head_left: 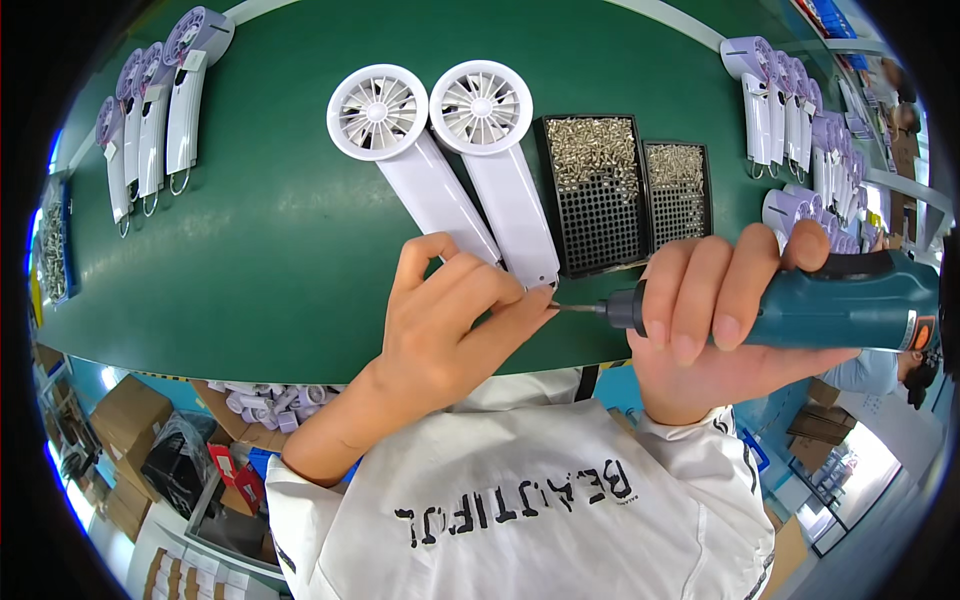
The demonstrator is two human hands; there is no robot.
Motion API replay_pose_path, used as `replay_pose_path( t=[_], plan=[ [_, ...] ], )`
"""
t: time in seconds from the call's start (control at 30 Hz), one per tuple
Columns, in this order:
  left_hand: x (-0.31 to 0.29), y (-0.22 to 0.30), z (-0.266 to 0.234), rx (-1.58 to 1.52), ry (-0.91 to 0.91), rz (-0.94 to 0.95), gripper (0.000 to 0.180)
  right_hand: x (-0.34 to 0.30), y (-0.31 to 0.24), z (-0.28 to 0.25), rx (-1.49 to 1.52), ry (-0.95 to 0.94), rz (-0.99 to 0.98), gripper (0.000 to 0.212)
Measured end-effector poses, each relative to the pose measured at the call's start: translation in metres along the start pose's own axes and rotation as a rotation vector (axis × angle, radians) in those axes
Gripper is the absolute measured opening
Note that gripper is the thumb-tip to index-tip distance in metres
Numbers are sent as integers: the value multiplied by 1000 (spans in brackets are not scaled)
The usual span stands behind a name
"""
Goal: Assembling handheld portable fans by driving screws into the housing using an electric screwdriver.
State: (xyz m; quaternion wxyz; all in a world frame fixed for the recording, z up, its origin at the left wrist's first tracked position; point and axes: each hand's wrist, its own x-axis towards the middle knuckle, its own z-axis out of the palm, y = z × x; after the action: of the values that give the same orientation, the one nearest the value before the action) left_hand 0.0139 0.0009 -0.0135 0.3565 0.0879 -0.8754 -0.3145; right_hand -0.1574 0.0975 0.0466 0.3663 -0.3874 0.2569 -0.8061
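Two white handheld fans [377, 112] [482, 108] lie side by side on the green table, round heads far from me and handles pointing toward me. My right hand [705, 310] is wrapped round a teal electric screwdriver [835, 310], held level with its bit pointing left. The bit's tip meets the fingertips of my left hand [450, 315], which are pinched together just below the right fan's handle end. Whatever small thing sits between those fingertips is hidden. A small dark hole shows at that handle's end.
Right of the fans, two black perforated trays [600, 225] [680, 195] hold many small metal screws. More lilac-and-white fans stand at the table's left [150, 120] and right [775, 105] edges. A carton of lilac parts [275, 405] is below the table's near edge.
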Motion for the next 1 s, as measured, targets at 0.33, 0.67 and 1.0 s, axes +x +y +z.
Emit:
replay_pose_path(
  t=[0.33,0.67,1.0],
  plan=[
    [-2,1,0,-84,13,-52,23,-4,2,4,-6,33,6,65],
    [-19,-2,-12,-94,58,-157,24,-10,3,-9,-13,56,-1,73],
    [-23,51,-1,-1567,465,-1206,27,-35,-1,27,-219,188,-414,33]
  ],
)
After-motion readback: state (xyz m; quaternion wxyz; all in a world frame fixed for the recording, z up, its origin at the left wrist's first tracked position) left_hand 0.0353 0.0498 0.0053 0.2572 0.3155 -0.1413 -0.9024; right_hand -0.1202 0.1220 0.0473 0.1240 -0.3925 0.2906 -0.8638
